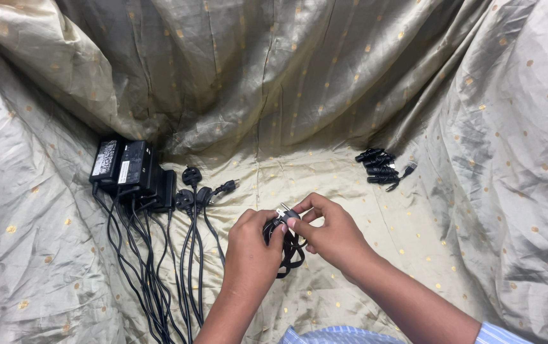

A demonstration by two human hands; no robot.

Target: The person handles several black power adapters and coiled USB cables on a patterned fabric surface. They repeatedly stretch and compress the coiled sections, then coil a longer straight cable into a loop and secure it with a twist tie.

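Note:
Both hands meet over the middle of a shiny beige cloth (pixel 363 102) with gold dots. My left hand (pixel 251 245) grips a coiled black cable (pixel 291 253), its loops hanging below the fingers. My right hand (pixel 328 229) pinches the cable's plug end (pixel 286 214), whose metal pins stick out at the top. The hands touch each other around the bundle.
At the left lie black power adapters (pixel 130 167) with several black cords (pixel 159 274) trailing toward me and black wall plugs (pixel 191 185) beside them. A tied bundle of black cable (pixel 381 169) rests at the right. The cloth rises in folds behind and at both sides.

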